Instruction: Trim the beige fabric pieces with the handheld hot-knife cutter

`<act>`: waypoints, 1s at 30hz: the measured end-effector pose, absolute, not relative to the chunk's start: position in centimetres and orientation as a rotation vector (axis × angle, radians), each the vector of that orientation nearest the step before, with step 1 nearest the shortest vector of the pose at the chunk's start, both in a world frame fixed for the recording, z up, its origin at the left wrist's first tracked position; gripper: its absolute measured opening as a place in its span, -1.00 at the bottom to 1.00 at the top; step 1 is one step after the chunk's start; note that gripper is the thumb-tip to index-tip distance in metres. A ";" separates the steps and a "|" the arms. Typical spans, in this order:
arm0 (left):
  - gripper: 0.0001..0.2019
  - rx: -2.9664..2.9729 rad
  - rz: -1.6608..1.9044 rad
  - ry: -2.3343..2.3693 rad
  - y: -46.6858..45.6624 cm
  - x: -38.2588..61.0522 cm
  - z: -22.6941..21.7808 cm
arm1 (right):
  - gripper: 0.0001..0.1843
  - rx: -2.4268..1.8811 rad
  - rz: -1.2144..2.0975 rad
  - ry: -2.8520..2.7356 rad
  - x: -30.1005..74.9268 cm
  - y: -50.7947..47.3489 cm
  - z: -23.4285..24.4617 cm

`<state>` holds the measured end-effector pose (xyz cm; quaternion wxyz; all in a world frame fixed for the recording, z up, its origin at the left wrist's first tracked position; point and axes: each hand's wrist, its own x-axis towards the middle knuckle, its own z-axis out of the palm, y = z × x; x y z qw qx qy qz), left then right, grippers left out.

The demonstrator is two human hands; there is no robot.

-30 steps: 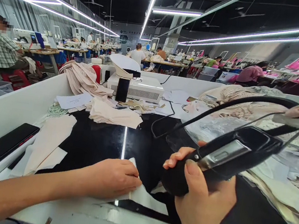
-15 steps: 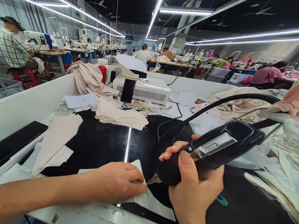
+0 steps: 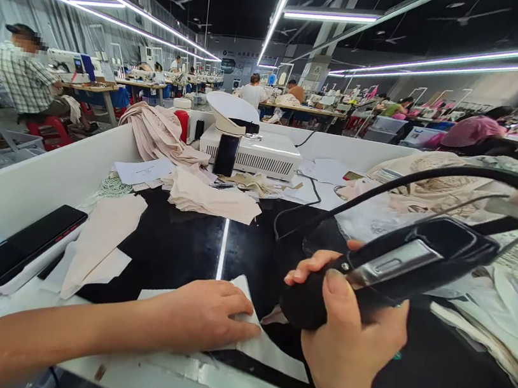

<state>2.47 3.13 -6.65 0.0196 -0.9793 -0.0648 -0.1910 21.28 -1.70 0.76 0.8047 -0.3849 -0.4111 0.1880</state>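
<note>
My right hand (image 3: 349, 335) is wrapped round a black hand-held tool (image 3: 398, 265) with a silver plate on top and a thick black cable arching off to the right. The tool's rounded black tip hangs just above a white fabric piece (image 3: 261, 345) on the black table (image 3: 174, 246). My left hand (image 3: 208, 312) lies flat on that fabric piece, fingers together and stretched toward the tool's tip.
A black phone (image 3: 20, 247) rests on the white ledge at left. Beige cut pieces (image 3: 103, 236) and a folded stack (image 3: 210, 200) lie behind. A white machine (image 3: 250, 148) stands at the back, lace and plastic heaps (image 3: 507, 280) at right. Other people sit at distant tables.
The tool and my right hand dipped left, then came back right and slightly up. My left hand stays pressed on the white fabric piece.
</note>
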 end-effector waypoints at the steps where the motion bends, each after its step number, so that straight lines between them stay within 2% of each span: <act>1: -0.82 -3.040 -0.594 -0.202 3.1 2.4 -6.7 | -0.50 -0.822 0.399 -0.882 21.3 -1.8 0.8; 9: -0.81 -3.023 -0.637 -0.172 3.5 2.4 -6.7 | -0.56 -0.866 0.387 -0.920 21.3 -1.8 0.5; 15: -0.79 -3.032 -0.661 -0.119 3.3 2.4 -5.5 | -0.46 -0.851 0.357 -0.845 22.2 -3.2 1.3; 30: -0.91 -3.033 -0.461 -0.162 2.3 4.1 -5.9 | -0.41 -0.913 0.353 -0.841 23.4 -4.4 0.2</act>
